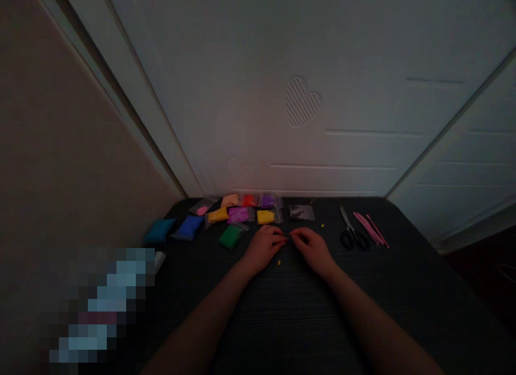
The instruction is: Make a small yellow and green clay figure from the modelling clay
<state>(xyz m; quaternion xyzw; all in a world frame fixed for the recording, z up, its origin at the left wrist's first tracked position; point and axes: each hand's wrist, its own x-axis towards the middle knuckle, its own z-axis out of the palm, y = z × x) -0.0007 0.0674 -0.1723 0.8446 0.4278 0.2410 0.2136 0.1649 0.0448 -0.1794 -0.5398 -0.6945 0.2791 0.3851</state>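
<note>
My left hand [265, 248] and my right hand [313, 249] are close together over the dark table, fingertips almost meeting. Each has thumb and fingers drawn into a pinch; whatever they hold, if anything, is too small and dark to make out. Just below my left fingertips lies a small orange-yellow piece [279, 262]. Another tiny yellow piece [322, 225] lies beyond my right hand. Small bags of coloured, clay-like material sit behind my left hand, among them a green bag [230, 236] and a yellow bag [266, 217].
Black-handled scissors [350, 230] and pink slender tools [368, 228] lie to the right on the table [278, 332]. A dark-filled bag [301, 212] rests near the back wall [226, 95]. At the left are a blue bag [188, 228] and a teal bag [159, 231], near a blurred-out patch.
</note>
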